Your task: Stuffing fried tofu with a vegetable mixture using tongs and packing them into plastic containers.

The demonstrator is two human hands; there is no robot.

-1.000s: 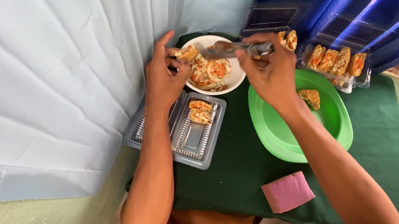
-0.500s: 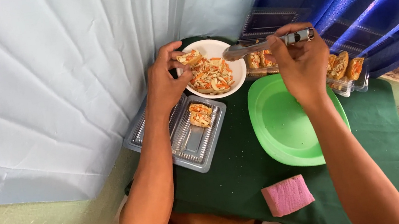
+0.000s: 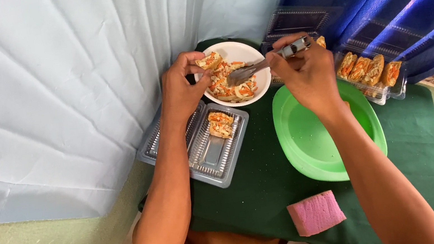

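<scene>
My left hand pinches one orange-and-cream food piece at the left rim of a white bowl heaped with more such pieces. My right hand grips metal tongs whose tips reach into the bowl's food. Below the bowl lies an open clear plastic tray with one food piece at its upper end. A bright green plate sits under my right wrist; its visible part is bare.
A clear tray at the right holds several filled pieces, and empty clear trays lie behind the bowl. A pink sponge rests on the dark green tablecloth near the front edge. Pale cloth hangs left, blue cloth upper right.
My right hand swung the tongs from over the green plate and the right tray leftward into the bowl. The piece that lay on the green plate is out of sight. My left hand stayed at the bowl.
</scene>
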